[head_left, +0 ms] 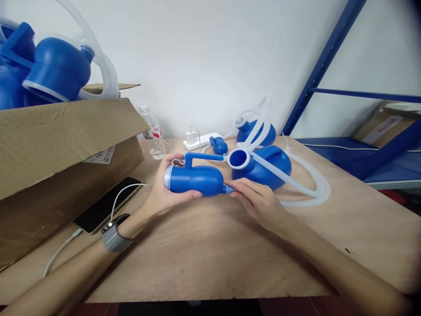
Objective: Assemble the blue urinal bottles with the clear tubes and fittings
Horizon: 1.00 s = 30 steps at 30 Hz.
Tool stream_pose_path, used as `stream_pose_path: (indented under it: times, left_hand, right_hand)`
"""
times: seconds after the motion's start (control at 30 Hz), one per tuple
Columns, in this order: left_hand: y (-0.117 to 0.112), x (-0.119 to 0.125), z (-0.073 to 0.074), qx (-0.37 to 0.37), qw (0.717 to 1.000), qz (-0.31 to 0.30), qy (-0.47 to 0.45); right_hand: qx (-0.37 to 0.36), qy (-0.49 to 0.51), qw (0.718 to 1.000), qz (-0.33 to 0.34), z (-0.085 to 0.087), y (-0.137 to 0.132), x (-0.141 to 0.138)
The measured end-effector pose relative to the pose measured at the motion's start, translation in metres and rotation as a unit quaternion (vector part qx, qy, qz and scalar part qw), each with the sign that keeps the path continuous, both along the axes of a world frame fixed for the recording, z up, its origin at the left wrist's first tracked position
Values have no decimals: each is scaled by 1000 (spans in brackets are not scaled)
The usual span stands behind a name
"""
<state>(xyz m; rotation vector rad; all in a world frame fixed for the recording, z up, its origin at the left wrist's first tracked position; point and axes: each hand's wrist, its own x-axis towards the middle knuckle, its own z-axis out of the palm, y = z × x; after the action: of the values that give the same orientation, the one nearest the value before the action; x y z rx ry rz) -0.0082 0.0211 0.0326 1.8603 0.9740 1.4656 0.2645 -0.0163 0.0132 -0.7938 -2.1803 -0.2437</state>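
My left hand (164, 186) is wrapped round the pale-capped end of a blue plastic urinal funnel (197, 179). A blue handle runs along the funnel's top, and the piece lies sideways just above the table. At its right end, my right hand (255, 199) pinches a hose connector (228, 189) at the narrow spout. A translucent ribbed hose (309, 202) comes out from behind my right hand and loops to the right. Just behind stands a blue urinal bottle (272, 164) with its wide white-rimmed mouth uncovered.
Another blue urinal bottle (265, 131) with hose stands farther back, near a small blue piece (219, 145) and a power strip (202, 141). Left are a cardboard box (72, 127) holding more blue bottles, a phone (108, 205) and a water bottle (154, 134). Blue shelving (315, 74) stands right.
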Motion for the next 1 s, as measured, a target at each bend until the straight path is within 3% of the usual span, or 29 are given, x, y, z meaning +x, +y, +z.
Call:
stream_pose_path:
  times: [0.13, 0.33, 0.5, 0.7, 1.0]
  left_hand:
    - [-8, 1, 2, 5, 1000, 22, -16]
    - [-12, -6, 2, 43, 999, 26, -8]
    - [7, -28, 0, -21, 999, 38, -10]
    - [27, -56, -4, -65, 988, 91, -109]
    - [24, -59, 0, -35, 993, 82, -77]
  right_hand:
    - [-70, 19, 997, 4, 6, -5, -2]
    - [-104, 24, 994, 15, 6, 1, -12]
    - [-113, -36, 993, -27, 20, 13, -22]
    - [-130, -157, 978, -52, 46, 19, -6]
    - [20, -222, 968, -117, 34, 24, 24]
